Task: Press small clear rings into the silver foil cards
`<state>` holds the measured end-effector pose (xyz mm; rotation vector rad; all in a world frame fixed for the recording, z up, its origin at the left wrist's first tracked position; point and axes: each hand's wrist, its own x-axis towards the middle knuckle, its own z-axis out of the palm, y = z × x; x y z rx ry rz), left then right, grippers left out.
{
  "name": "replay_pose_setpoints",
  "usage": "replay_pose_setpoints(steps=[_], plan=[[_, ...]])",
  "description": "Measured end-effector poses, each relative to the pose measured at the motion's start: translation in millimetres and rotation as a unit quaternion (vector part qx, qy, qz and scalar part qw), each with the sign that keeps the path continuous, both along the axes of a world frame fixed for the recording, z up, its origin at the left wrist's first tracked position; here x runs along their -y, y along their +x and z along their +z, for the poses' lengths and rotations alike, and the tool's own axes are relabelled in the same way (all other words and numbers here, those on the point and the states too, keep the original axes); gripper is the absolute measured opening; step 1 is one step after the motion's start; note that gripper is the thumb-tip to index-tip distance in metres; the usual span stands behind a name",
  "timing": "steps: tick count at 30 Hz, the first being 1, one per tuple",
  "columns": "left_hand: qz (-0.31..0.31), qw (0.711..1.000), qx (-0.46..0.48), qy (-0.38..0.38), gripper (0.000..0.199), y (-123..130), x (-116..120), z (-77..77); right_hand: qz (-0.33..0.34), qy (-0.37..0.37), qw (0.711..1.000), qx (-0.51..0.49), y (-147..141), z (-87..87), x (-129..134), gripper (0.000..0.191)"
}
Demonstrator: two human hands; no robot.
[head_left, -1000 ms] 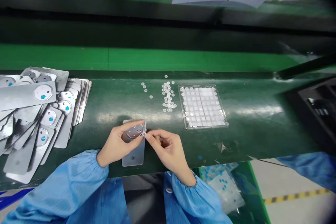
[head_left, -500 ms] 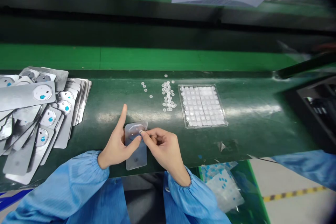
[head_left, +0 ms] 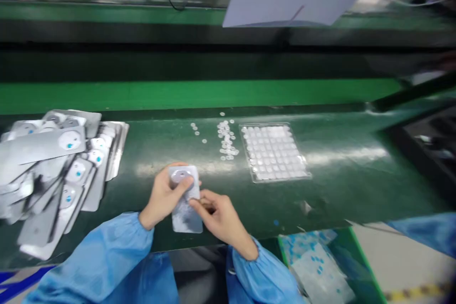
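Both hands, left hand [head_left: 164, 195] and right hand [head_left: 218, 216], grip one silver plate [head_left: 184, 199] near the green bench's [head_left: 342, 171] front edge, bare bench either side.

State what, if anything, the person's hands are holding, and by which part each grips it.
Both hold one grey flat plate. The left hand grips its far end, thumb across the raised round boss; the right hand pinches its right edge near the middle.
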<state>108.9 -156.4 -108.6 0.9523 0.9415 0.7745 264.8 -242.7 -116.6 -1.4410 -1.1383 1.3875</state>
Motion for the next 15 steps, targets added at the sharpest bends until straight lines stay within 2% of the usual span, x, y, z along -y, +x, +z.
replay_pose_setpoints(steps=[2, 3, 4, 5, 6, 8, 9, 10, 12, 15], plan=[[-0.001, 0.992, -0.060, 0.114, 0.071, -11.8, -7.2, 8.3, -0.025, 0.026, 0.999, 0.037, 19.5, 10.5, -19.2, 0.045], [0.016, 0.975, -0.119, 0.188, 0.075, -22.7, -11.6, 12.3, -0.059, 0.041, 0.996, 0.048, 33.5, 17.7, -37.6, 0.046], [0.044, 0.944, -0.199, 0.261, 0.073, -36.5, -16.1, 15.7, -0.089, 0.045, 0.993, 0.062, 48.5, 25.9, -60.8, 0.046], [0.077, 0.896, -0.294, 0.323, 0.067, -52.6, -20.1, 18.6, -0.130, 0.045, 0.987, 0.076, 62.7, 34.6, -86.8, 0.043], [0.109, 0.838, -0.391, 0.365, 0.061, -70.0, -23.4, 20.8, -0.161, 0.044, 0.982, 0.088, 74.6, 43.6, -113.2, 0.038], [0.155, 0.725, -0.547, 0.388, 0.060, -105.5, -29.3, 24.1, -0.216, 0.018, 0.973, 0.074, 86.8, 59.7, -156.4, 0.033], [0.172, 0.689, -0.592, 0.381, 0.067, -122.7, -32.8, 26.0, -0.217, -0.012, 0.974, 0.065, 86.0, 65.1, -169.6, 0.032], [0.183, 0.668, -0.617, 0.373, 0.075, -139.2, -37.4, 28.6, -0.202, -0.050, 0.976, 0.057, 80.9, 67.7, -175.9, 0.032], [0.163, 0.670, -0.628, 0.362, 0.090, -170.3, -51.0, 37.7, -0.128, -0.115, 0.984, 0.050, 62.1, 64.4, -170.2, 0.032], [0.037, 0.707, -0.628, 0.322, 0.105, -210.7, -82.6, 58.3, 0.004, -0.104, 0.994, 0.035, 31.6, 47.2, -136.5, 0.046]])
